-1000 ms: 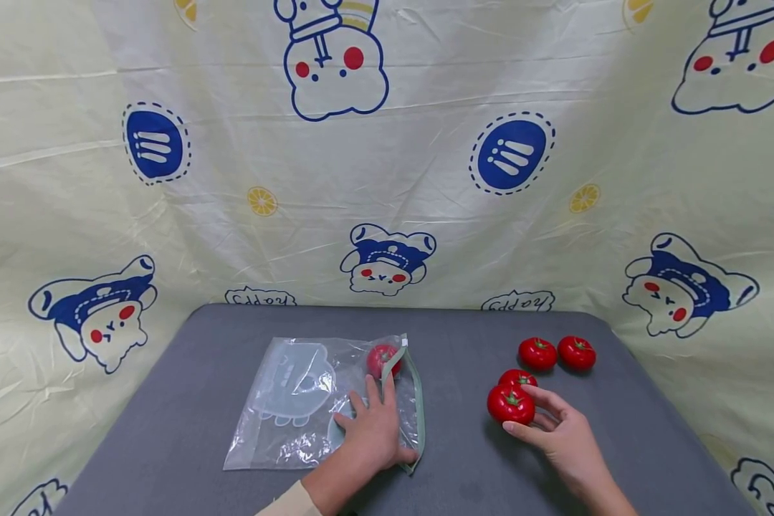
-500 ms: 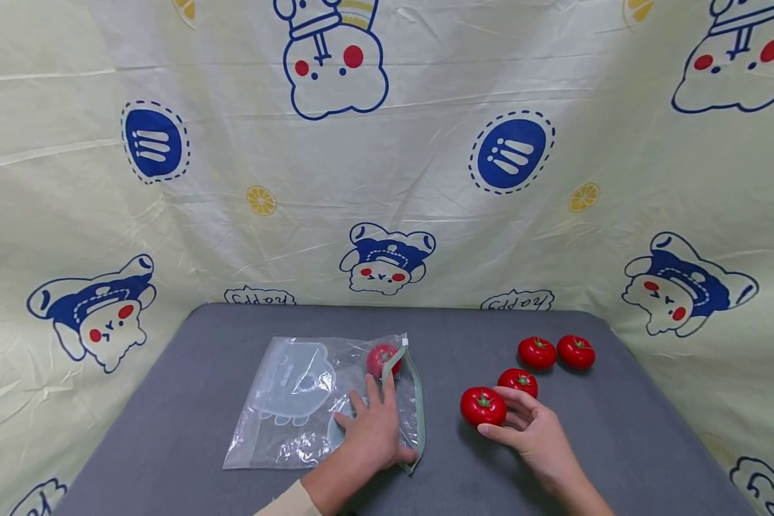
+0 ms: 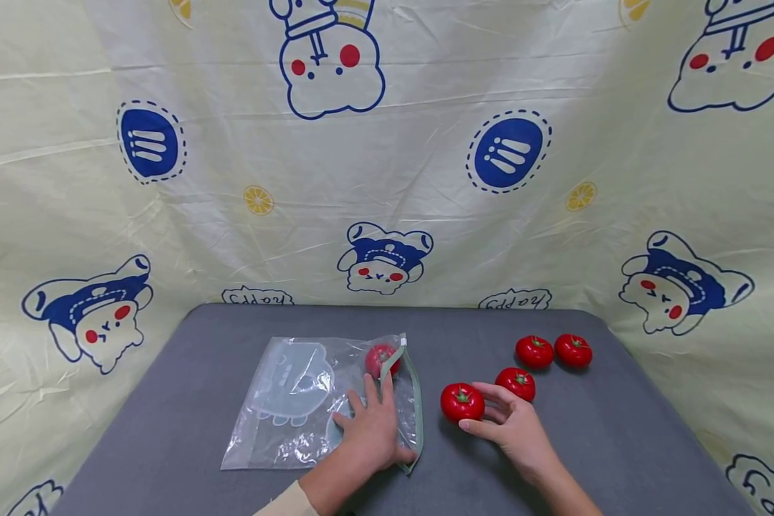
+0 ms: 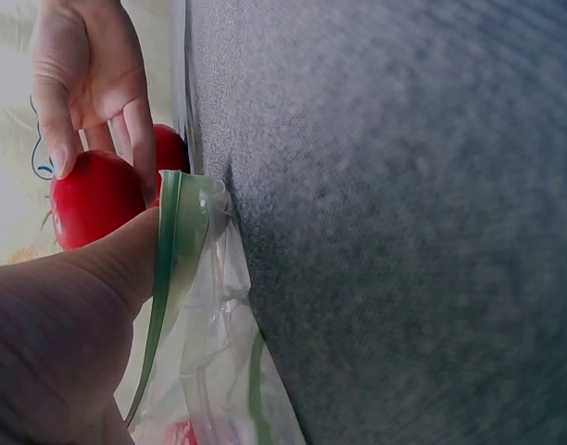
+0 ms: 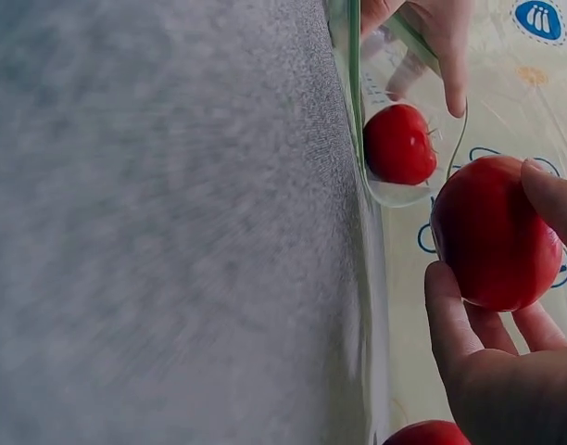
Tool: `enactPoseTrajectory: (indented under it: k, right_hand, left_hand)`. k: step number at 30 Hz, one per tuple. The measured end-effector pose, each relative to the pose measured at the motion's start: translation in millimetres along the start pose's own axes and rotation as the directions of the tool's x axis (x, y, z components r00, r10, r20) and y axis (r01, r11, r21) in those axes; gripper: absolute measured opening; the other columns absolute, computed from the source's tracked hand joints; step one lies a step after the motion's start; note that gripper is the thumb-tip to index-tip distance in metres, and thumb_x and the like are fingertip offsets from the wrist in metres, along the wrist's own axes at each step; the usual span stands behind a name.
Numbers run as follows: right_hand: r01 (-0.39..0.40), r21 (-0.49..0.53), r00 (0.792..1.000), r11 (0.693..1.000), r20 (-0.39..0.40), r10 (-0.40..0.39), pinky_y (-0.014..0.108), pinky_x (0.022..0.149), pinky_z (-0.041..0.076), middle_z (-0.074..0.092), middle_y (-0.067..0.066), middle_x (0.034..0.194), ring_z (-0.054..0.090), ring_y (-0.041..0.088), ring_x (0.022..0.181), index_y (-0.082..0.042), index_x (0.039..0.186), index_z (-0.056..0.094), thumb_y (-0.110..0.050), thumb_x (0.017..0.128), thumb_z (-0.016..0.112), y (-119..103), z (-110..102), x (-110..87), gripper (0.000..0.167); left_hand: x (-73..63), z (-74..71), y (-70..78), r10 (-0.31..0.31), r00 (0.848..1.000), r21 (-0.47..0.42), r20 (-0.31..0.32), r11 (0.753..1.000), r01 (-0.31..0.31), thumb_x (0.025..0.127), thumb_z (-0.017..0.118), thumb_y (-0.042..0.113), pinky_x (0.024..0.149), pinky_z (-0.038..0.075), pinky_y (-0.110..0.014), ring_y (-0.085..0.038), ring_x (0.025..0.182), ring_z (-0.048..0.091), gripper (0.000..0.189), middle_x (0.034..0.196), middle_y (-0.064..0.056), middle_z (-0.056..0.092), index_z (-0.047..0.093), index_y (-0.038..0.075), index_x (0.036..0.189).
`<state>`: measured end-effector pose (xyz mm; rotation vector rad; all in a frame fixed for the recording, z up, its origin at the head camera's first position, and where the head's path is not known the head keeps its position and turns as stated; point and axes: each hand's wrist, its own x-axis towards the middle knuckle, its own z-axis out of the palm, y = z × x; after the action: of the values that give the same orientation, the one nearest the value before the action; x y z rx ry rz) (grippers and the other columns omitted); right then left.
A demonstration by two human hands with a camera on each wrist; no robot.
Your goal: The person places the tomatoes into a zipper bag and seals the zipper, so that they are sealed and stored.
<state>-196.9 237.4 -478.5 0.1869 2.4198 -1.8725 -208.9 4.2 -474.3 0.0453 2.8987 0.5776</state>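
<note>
Over grey tabletop (image 3: 168,430), the right hand (image 3: 514,430), pinching a tomato (image 3: 461,403), has moved nearer the spread left hand (image 3: 370,433).

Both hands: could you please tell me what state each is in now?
Left hand: open, spread against the green-edged clear plastic bag.
Right hand: closed, holding a round, green-stemmed red tomato.

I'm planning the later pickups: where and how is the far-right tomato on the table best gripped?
Likely around the rounded front and back of the far-right tomato, coming from the right. It sits stem up, with another tomato close on its left and its right side exposed.
</note>
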Motion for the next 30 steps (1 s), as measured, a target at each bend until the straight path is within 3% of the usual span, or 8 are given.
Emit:
enactPoseTrajectory:
  k: [11, 30]
  right_hand:
    - [0.027, 0.024, 0.997, 0.999, 0.069, -0.029, 0.037, 0.09, 0.062, 0.058, 0.016, 0.144, 0.067, 0.029, 0.117, -0.008, 0.142, 0.058, -0.018, 0.079, 0.089, -4, 10, 8.4, 0.07]
    - [0.042, 0.016, 0.988, 0.999, 0.145, -0.043, 0.036, 0.088, 0.062, 0.059, 0.018, 0.143, 0.071, 0.027, 0.111, -0.009, 0.139, 0.061, -0.017, 0.078, 0.09, -10, 20, 28.2, 0.068]
  left_hand:
    - [-0.8, 2.6, -0.5, 0.007, 1.0, 0.01, -0.019, 1.0, -0.007, 0.055, 0.098, 0.05, 0.102, 0.028, -0.087, -0.059, 0.147, 0.028, 0.132, 0.166, -0.023, 0.025, 0.025, 0.015, 0.16]
    - [1.1, 2.2, 1.6, -0.005, 1.0, -0.007, 0.007, 1.0, 0.005, 0.056, 0.098, 0.048, 0.103, 0.026, -0.086, -0.061, 0.147, 0.026, 0.134, 0.167, -0.023, 0.023, 0.022, 0.017, 0.161]
